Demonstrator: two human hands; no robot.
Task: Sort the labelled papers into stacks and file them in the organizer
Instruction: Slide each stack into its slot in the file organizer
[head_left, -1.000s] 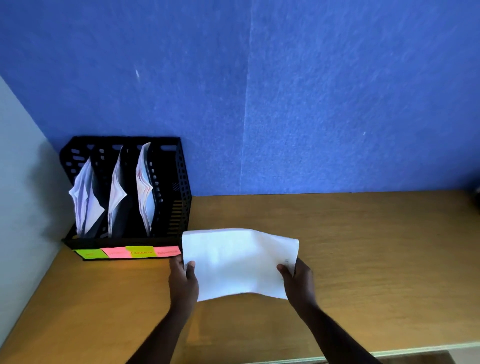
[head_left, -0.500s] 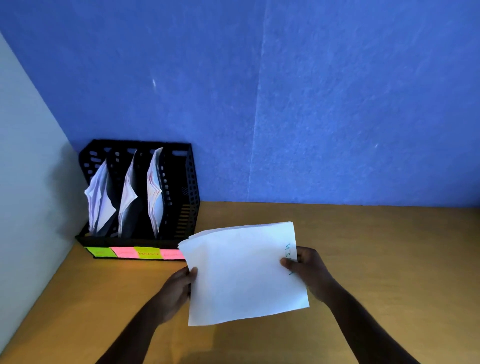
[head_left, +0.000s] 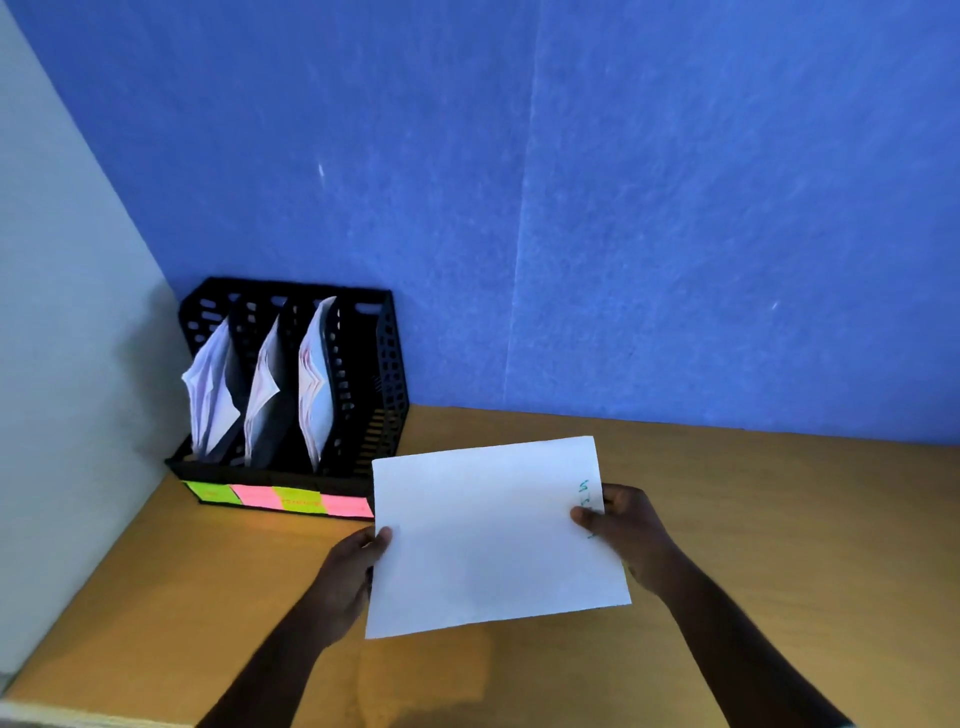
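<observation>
A stack of white papers (head_left: 488, 535) hangs above the wooden desk (head_left: 779, 545), with green writing near its right edge. My left hand (head_left: 350, 569) pinches the stack's left edge and my right hand (head_left: 626, 530) pinches its right edge, thumb on top. At the back left stands a black mesh organizer (head_left: 387, 374). Its three left slots hold leaning white papers (head_left: 311, 384); the rightmost slot shows no paper. Green and pink sticky labels (head_left: 280, 499) run along its front base.
A blue felt wall (head_left: 623, 208) closes off the back and a pale side panel (head_left: 62, 338) the left. The desk's front edge runs along the bottom left. Bare wood lies to the right of my hands.
The stack has been lifted off the desk and tilted to face me, so the green writing shows. My view has shifted left and up, bringing the organizer closer to centre.
</observation>
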